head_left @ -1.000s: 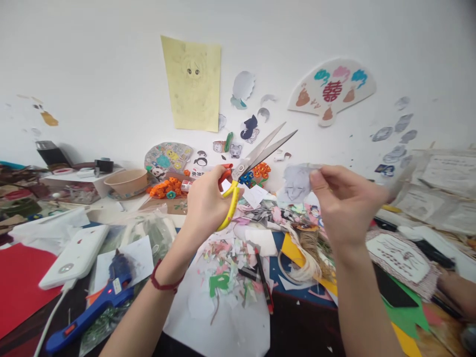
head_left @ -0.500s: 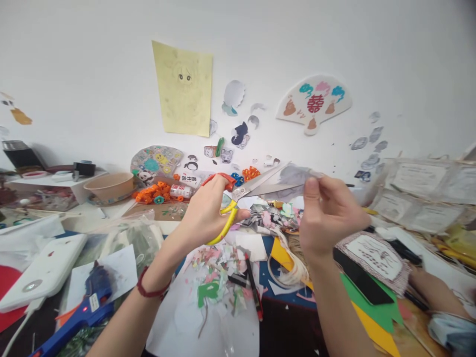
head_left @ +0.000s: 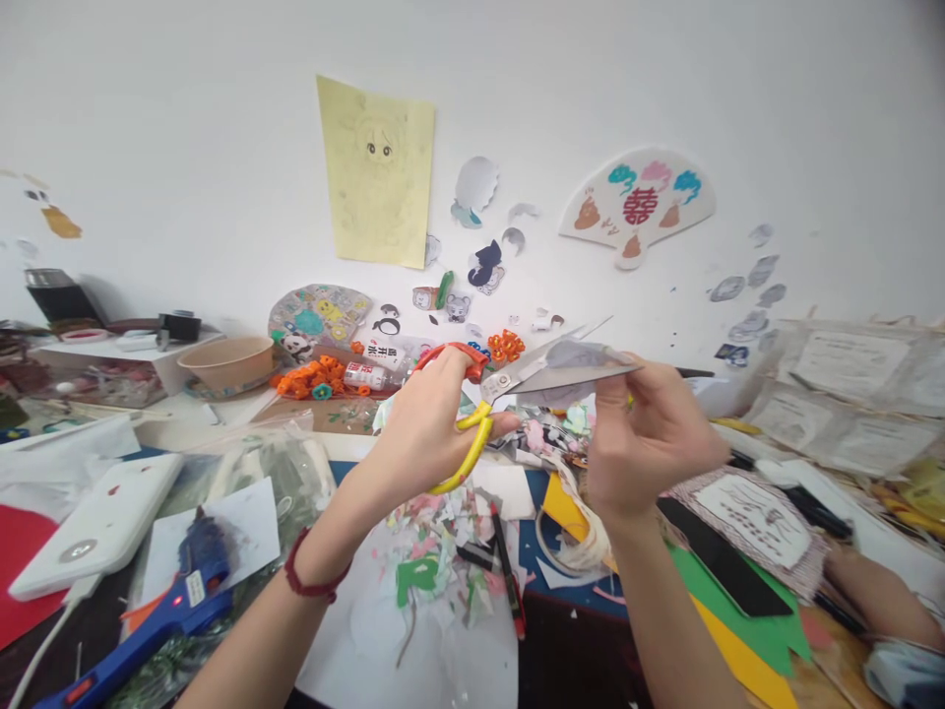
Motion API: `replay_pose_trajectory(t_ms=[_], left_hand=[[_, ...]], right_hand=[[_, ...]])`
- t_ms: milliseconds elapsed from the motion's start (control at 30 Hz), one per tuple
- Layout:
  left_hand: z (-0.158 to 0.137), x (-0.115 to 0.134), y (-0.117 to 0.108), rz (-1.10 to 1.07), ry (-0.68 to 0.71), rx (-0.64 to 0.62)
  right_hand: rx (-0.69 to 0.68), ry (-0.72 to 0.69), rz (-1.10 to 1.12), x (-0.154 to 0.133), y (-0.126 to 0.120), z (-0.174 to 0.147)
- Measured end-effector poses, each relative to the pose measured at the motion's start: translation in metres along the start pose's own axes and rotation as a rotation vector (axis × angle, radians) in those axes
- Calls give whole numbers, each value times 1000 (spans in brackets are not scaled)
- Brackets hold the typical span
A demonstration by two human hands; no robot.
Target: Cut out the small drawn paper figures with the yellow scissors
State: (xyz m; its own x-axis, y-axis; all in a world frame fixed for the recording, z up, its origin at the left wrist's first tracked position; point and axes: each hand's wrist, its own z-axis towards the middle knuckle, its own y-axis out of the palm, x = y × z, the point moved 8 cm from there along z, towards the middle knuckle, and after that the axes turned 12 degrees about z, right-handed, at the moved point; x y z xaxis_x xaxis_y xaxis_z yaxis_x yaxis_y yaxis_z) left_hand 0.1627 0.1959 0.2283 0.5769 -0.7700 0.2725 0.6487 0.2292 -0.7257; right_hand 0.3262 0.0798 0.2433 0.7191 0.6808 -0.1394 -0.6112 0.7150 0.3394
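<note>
My left hand (head_left: 435, 423) grips a pair of scissors (head_left: 472, 451) with one yellow and one red handle loop. The blades are spread and point to the right, toward my other hand. Between them sits a small greyish, see-through piece (head_left: 580, 356), perhaps paper or film. My right hand (head_left: 650, 433) pinches its right end between thumb and fingers, close to the blade tips. Both hands are raised above the desk. Under them, coloured paper scraps (head_left: 435, 561) lie on a white sheet (head_left: 354, 640).
At the left lie a blue glue gun (head_left: 188, 591) and a white power bank (head_left: 103, 527). A phone (head_left: 724, 556) rests on green paper at the right, near another person's arm (head_left: 886, 596). Behind stand a tan bowl (head_left: 227, 364) and orange flower-like pieces (head_left: 314, 377).
The view has shifted slightly, so the scene sits a little further right. The scissors have moved closer to my right hand, with the grey piece deeper between the blades.
</note>
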Motion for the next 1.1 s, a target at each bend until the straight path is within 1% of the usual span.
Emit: replay_pose_trajectory(t_ms=[167, 467, 800, 1100], left_hand=[[0, 1, -1, -28, 0, 25], [-1, -3, 0, -44, -38, 22], [-2, -2, 2, -76, -30, 8], [-2, -2, 2, -55, -3, 23]], right_hand=[[-31, 33, -59, -2, 3, -1], [-40, 44, -53, -4, 4, -1], [-22, 10, -65, -9, 3, 0], [-36, 32, -76, -7, 2, 0]])
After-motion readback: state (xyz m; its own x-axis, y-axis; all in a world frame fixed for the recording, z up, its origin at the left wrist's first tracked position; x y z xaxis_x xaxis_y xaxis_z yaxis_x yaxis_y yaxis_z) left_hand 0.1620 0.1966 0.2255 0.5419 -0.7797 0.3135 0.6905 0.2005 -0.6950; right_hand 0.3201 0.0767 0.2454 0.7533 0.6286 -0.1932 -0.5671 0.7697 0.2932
